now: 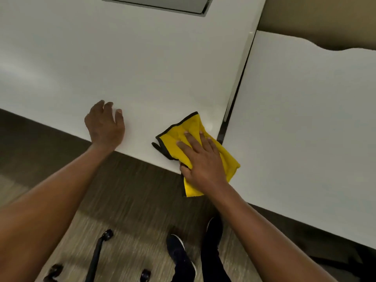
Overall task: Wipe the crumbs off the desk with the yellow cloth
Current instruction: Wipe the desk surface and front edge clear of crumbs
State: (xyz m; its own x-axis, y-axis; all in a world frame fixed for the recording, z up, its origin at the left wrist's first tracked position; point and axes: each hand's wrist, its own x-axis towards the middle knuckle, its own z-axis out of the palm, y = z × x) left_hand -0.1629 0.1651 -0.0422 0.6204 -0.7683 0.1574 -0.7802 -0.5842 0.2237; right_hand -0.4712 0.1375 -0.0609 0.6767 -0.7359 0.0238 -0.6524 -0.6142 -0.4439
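The yellow cloth (184, 133) with a dark hem lies crumpled at the near right corner of the white desk (132, 68), part of it hanging over the front edge. My right hand (201, 157) presses flat on top of it, thumb hooked under the overhanging part. My left hand (104, 125) rests palm down on the desk's front edge, fingers apart, holding nothing. I cannot make out any crumbs on the surface.
A second white desk (305, 129) adjoins on the right across a narrow dark gap (234, 98). A grey cable hatch (160, 5) sits at the far edge. Below are carpet, chair-base casters (107, 235) and my dark shoes (179, 255).
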